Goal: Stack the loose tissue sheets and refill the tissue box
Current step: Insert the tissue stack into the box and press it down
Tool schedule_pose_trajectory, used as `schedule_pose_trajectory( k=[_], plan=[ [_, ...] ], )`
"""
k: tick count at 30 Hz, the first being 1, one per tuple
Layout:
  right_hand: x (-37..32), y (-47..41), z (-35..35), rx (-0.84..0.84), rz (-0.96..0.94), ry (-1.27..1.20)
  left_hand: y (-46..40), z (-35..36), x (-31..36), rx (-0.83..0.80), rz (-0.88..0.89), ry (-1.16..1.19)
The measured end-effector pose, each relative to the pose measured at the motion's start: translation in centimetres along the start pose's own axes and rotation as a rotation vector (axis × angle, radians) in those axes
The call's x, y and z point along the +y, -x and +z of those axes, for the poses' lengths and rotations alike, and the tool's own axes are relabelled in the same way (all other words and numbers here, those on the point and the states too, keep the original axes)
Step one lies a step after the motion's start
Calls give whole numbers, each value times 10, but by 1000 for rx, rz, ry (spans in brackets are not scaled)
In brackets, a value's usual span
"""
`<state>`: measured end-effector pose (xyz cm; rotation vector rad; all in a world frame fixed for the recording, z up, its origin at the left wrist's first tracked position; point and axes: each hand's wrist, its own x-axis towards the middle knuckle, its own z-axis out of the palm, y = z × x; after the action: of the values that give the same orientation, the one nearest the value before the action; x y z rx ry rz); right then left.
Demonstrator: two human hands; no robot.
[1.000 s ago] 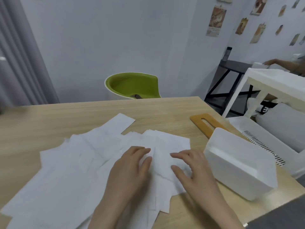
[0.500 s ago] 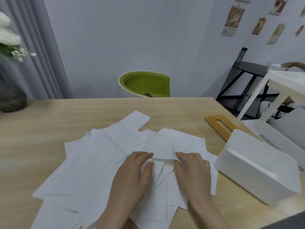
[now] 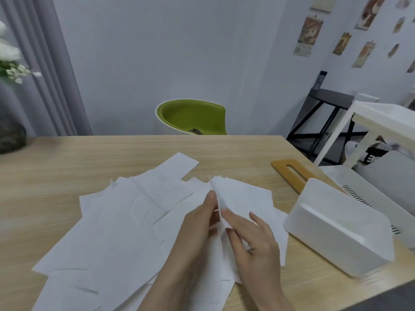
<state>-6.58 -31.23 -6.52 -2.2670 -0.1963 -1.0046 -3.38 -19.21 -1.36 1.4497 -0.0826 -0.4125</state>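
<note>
Several loose white tissue sheets [image 3: 125,223] lie spread over the wooden table [image 3: 67,167]. One tissue sheet [image 3: 233,196] is lifted at its near edge in the middle of the pile. My left hand [image 3: 197,223] and my right hand [image 3: 253,239] meet at that raised edge and pinch it between fingers and thumbs. The white tissue box [image 3: 341,230] lies to the right of my right hand, apart from it. Its wooden lid [image 3: 289,172] with a slot lies flat on the table behind the box.
A green chair [image 3: 193,117] stands beyond the far table edge. A dark vase with white flowers [image 3: 11,135] sits at the far left. A white slotted bin [image 3: 370,194] and a white stand [image 3: 386,117] are to the right of the table.
Both hands lay flat on the pile a second ago. They have drawn together and lifted the edge of one sheet off the pile.
</note>
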Motion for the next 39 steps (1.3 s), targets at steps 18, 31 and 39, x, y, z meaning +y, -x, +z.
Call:
schedule_pose_trajectory(
  k=[18, 31, 39],
  plan=[
    [4, 20, 0, -201, 114, -83, 20, -38, -29, 458, -96, 167],
    [39, -11, 0, -449, 399, 487, 33, -30, -32, 416, -127, 287],
    [38, -27, -17, -120, 556, 133, 23, -21, -33, 394, -126, 249]
  ],
)
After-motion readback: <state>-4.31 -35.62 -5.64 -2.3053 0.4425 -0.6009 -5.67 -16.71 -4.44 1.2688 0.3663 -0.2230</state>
